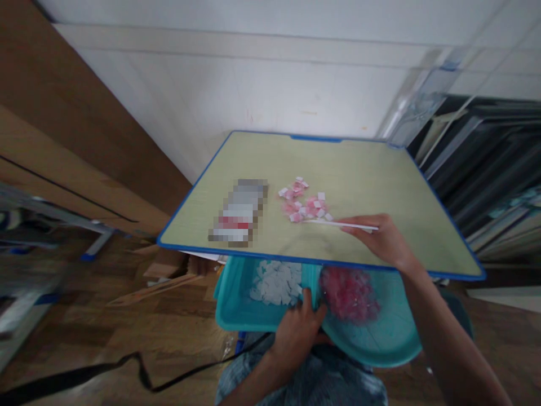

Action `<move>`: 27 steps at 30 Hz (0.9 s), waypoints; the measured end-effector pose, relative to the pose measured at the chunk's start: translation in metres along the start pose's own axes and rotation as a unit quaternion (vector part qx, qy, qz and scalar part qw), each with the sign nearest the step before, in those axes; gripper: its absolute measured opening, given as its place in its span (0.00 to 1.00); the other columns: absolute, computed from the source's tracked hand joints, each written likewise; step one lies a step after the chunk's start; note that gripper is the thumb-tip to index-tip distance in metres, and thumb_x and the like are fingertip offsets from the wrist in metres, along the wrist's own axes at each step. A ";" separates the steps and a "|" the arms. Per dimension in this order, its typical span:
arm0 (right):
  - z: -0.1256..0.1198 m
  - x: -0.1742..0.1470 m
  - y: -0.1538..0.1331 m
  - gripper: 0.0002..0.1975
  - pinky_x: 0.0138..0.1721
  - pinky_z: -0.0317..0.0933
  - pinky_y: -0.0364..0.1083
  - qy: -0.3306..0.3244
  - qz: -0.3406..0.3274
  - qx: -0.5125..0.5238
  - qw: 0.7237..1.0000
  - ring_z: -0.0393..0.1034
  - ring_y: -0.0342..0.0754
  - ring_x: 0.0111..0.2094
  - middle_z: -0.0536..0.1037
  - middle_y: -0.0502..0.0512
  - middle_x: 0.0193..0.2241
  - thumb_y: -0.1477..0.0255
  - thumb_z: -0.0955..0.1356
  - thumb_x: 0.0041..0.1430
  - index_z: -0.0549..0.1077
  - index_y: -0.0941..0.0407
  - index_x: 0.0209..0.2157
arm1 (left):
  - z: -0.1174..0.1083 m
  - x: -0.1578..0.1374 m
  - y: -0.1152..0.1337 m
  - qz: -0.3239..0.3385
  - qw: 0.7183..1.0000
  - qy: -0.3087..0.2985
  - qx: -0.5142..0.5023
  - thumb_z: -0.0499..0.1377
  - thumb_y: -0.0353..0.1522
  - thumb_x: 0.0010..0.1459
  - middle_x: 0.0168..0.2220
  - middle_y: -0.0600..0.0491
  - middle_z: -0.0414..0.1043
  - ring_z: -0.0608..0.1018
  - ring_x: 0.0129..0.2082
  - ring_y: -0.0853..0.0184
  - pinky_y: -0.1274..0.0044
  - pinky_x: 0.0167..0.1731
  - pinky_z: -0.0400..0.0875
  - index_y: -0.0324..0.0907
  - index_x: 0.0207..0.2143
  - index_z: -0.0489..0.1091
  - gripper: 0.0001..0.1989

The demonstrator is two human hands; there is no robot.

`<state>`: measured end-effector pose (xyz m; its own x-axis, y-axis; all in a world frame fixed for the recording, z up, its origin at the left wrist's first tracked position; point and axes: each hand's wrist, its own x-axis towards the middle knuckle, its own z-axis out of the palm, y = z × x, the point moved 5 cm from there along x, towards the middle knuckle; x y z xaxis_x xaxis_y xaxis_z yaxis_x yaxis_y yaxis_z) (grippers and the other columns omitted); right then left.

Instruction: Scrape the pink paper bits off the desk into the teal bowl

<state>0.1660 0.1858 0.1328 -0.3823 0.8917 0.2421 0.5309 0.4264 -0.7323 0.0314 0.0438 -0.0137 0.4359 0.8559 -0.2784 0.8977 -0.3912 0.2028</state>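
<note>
My right hand (pixel 374 234) is closed around a slender white stick (pixel 329 223) above the table's front half. The stick's left tip reaches a small heap of pink, filmy pieces with white square tabs (pixel 310 207). Below the table edge, my left hand (pixel 298 327) lies where a rectangular teal tray (pixel 232 316) meets a round teal tray (pixel 393 355). Its fingers appear to grip the rims there. White paper-like squares (pixel 276 282) fill part of the rectangular tray. In the round one is a pile of pink-red filmy pieces (pixel 350 296).
The small table (pixel 367 175) has a pale top and blue rim, against a white wall. A pixelated, phone-shaped object (pixel 239 211) lies on its left side. Dark flat panels (pixel 490 141) stand at the right. A black strap (pixel 143 375) crosses the lower left.
</note>
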 end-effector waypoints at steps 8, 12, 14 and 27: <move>-0.012 0.002 -0.005 0.11 0.34 0.68 0.44 -0.006 0.010 -0.018 1.000 0.75 0.50 0.34 0.80 0.52 0.35 0.66 0.66 0.53 0.78 0.55 0.35 | -0.001 0.000 0.000 -0.003 1.000 -0.013 0.001 0.58 0.47 0.46 0.53 0.38 0.55 0.76 0.33 0.58 0.69 0.29 0.73 0.49 0.50 0.60 0.29; -0.008 0.005 0.001 0.11 0.34 0.68 0.44 -0.013 0.004 -0.023 1.000 0.75 0.51 0.34 0.79 0.53 0.35 0.66 0.66 0.53 0.78 0.54 0.36 | -0.001 0.000 0.000 -0.006 1.000 -0.026 -0.011 0.58 0.48 0.45 0.54 0.38 0.54 0.75 0.35 0.58 0.68 0.30 0.72 0.49 0.52 0.58 0.32; -0.006 0.005 0.002 0.11 0.33 0.68 0.45 -0.015 0.012 -0.019 1.000 0.75 0.51 0.33 0.80 0.53 0.35 0.66 0.66 0.53 0.78 0.54 0.36 | -0.002 0.000 0.000 -0.007 1.000 -0.026 -0.015 0.59 0.47 0.45 0.54 0.38 0.53 0.75 0.35 0.58 0.69 0.30 0.72 0.49 0.52 0.58 0.32; -0.001 0.006 0.004 0.12 0.37 0.68 0.47 -0.038 0.007 0.012 0.999 0.74 0.52 0.36 0.79 0.53 0.36 0.66 0.66 0.53 0.77 0.55 0.37 | -0.001 0.000 0.000 -0.003 1.000 -0.006 -0.009 0.57 0.48 0.46 0.53 0.39 0.56 0.75 0.33 0.60 0.70 0.28 0.72 0.49 0.51 0.59 0.31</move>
<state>0.1662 0.1930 0.1317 -0.4326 0.8828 0.1833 0.5191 0.4101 -0.7499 0.0309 0.0440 -0.0125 0.4321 0.8535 -0.2912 0.8987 -0.3808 0.2174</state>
